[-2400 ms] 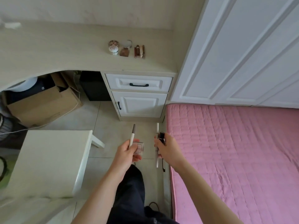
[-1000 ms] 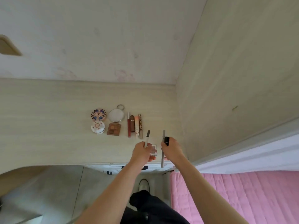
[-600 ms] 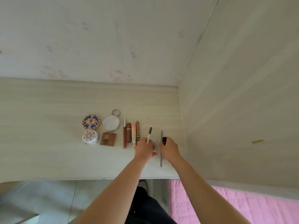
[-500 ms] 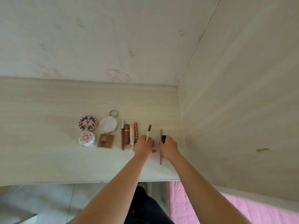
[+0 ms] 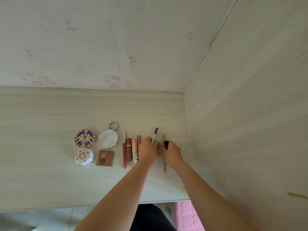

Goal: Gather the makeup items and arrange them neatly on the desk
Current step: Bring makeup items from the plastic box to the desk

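At the right end of the makeup row, both hands now sit low on the surface (image 5: 50, 172), having come in from beside the bed w/ a fresh batch; 2.4 s ago they were held up in mid-air, well short of the desk. Left hand (image 5: 147, 151) has its fingers curled round a white pencil (image 5: 154, 136), dark cap pointing away from the person, plus a small clear compact (image 5: 159, 145) tucked under the thumb. Right hand (image 5: 171, 153) grips a grey pencil (image 5: 164, 165), which looks to lie on or just above the wood, and a small black tube (image 5: 166, 143). Already laid out to the left: patterned round compact (image 5: 85, 137), white round compact (image 5: 84, 156), round mirror (image 5: 108, 139), brown palette (image 5: 105, 157), then red lip gloss (image 5: 124, 150), brown tube (image 5: 128, 150), peach tube (image 5: 134, 150) and a lettered stick (image 5: 138, 140), partly hidden by the left hand. Judgement: carry phase looks done, placing phase starting; four items are yet to be released & squared up parallel w/ the row. Risk: the left hand sits just beside the lettered stick and could nudge it out of line.
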A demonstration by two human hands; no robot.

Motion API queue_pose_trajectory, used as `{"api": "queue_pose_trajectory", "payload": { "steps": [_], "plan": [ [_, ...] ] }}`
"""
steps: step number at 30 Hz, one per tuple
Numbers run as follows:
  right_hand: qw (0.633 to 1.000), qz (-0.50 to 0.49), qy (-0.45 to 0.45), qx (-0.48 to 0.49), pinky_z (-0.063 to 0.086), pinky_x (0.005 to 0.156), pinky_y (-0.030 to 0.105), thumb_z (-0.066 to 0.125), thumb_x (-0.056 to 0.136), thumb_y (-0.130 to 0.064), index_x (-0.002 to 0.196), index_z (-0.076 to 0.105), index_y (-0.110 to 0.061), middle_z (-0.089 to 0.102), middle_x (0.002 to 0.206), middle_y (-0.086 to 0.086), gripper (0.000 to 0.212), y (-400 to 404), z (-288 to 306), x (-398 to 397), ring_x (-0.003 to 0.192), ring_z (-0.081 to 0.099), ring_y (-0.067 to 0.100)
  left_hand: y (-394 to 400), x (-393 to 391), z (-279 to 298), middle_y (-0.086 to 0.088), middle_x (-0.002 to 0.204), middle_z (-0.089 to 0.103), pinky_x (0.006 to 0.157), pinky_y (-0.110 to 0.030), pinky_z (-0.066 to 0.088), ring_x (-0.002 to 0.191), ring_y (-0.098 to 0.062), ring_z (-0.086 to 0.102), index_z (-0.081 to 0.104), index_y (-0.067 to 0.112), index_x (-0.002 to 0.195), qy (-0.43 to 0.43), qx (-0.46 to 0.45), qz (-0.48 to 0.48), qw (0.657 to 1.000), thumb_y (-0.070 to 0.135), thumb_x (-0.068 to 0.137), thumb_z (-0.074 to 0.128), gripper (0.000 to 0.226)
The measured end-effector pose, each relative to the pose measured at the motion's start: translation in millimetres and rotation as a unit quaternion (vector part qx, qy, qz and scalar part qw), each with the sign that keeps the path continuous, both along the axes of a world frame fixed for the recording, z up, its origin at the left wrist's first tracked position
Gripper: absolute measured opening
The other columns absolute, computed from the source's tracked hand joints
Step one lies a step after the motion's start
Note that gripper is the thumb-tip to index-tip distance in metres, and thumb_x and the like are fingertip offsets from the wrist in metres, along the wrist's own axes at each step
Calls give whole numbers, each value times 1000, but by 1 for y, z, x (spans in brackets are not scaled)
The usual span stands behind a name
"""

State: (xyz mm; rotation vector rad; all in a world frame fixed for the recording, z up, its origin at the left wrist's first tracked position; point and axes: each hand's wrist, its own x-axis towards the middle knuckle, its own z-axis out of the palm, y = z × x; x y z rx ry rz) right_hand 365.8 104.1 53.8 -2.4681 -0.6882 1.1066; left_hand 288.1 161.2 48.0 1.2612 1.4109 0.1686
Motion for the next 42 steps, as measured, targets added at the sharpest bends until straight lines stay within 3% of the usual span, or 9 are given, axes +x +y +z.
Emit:
{"api": "queue_pose_trajectory", "payload": {
  "steps": [6,12,15,20,25,31,35,39,42],
  "plan": [
    [1000,-2,-9,17,47,79,32,47,98,-21,115,55,-7,64,112,11,24,10,-7,3,101,60,28,3,1,2,-17,85,64,73,-47,56,82,-35,64,63,3,89,32,49,-37,998,15,95,44,23],
    [1000,-7,-12,11,45,77,31,49,96,-20,117,54,-6,63,114,12,26,17,-9,5,103,59,30,9,-4,3,-16,91,61,84,-41,51,95,-30,57,68,8,94,41,95,-73,992,14,93,43,26],
    [1000,-9,-8,10,44,76,30,49,95,-19,116,54,-6,63,113,13,25,18,-9,6,102,59,30,10,-8,1,-14,79,63,80,-42,50,91,-30,59,68,10,87,38,109,-95,989,13,93,44,24],
    [1000,-16,-6,13,44,77,28,46,97,-18,118,54,-7,63,116,12,25,17,-7,8,105,59,29,9,-13,1,-17,80,67,73,-45,56,87,-32,65,68,14,106,27,85,-81,993,20,95,43,28],
    [999,-23,-9,23,43,74,27,47,98,-19,118,54,-7,63,115,12,24,17,-4,6,103,59,28,7,-19,9,-6,85,57,65,-37,47,91,-30,57,56,15,86,78,143,-112,980,26,97,40,23],
    [999,0,-2,51,42,71,26,50,98,-28,114,56,-8,64,110,10,26,14,2,-10,99,60,26,-6,-42,20,-5,93,62,66,-34,42,77,-25,54,43,17,104,176,131,-124,968,27,95,31,18],
    [998,22,11,63,47,78,27,53,95,-26,113,59,-9,66,107,8,25,15,5,-21,100,61,26,-15,-55,18,2,92,64,60,-30,36,68,-21,55,15,23,147,199,142,-174,954,22,91,34,59],
    [997,8,42,71,55,82,45,56,92,-17,107,60,-10,61,95,5,17,17,9,-26,94,63,29,-21,-62,15,-2,95,68,60,-31,37,79,-26,64,28,19,134,205,175,-222,937,24,94,36,41],
    [997,9,35,70,56,77,46,58,90,-17,103,59,-7,64,96,11,15,17,10,-29,88,65,30,-23,-68,14,-3,92,66,59,-31,41,79,-24,62,26,21,133,219,180,-250,926,24,93,39,43]
  ]
}}
